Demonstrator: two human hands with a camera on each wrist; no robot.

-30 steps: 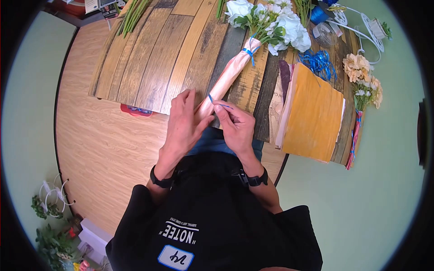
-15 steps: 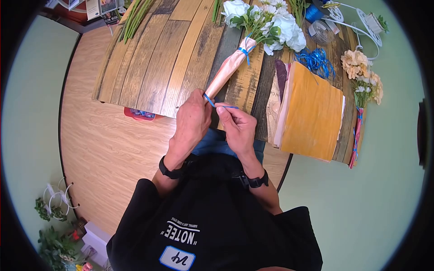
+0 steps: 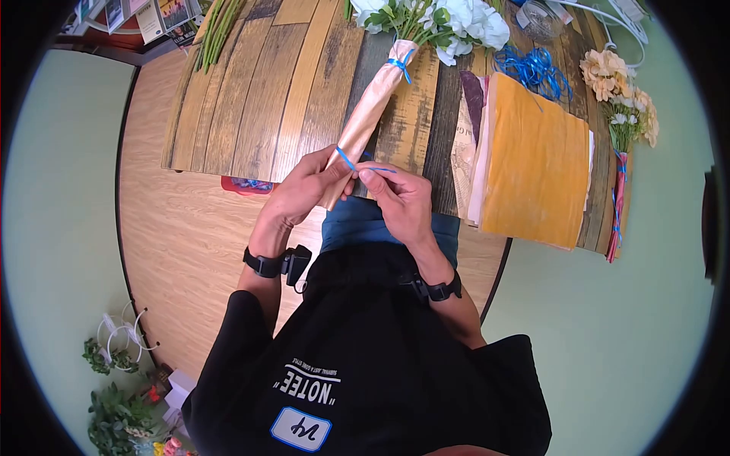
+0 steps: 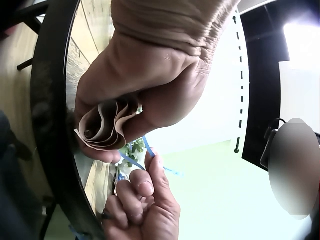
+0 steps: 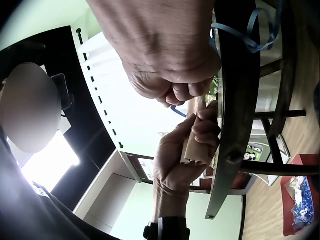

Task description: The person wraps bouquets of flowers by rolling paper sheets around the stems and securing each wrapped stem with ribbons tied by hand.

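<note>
In the head view a bouquet of white flowers [image 3: 475,29] lies on the table, its stems rolled in pale pink wrapping paper [image 3: 368,110]. A blue ribbon [image 3: 398,65] is tied below the blooms. My left hand [image 3: 303,186] grips the wrap near its lower end, thumb across the paper. The folded paper end [image 4: 102,127] sticks out of that grip in the left wrist view. A second blue ribbon [image 3: 346,158] crosses the wrap beside the left thumb. My right hand [image 3: 404,207] pinches this ribbon between thumb and forefinger, just right of the wrap.
Stacked yellow wrapping paper [image 3: 536,159] lies to the right, with tangled blue ribbon [image 3: 534,72] behind it. A peach-flowered bouquet [image 3: 620,95] lies at the right edge. Green stems [image 3: 217,34] are at the far left. A red bin [image 5: 300,195] stands on the floor below the table.
My left hand has gone from lying loosely beside the wrap to gripping its lower end. The bouquet has shifted slightly toward me. My right hand keeps its pinch on the ribbon.
</note>
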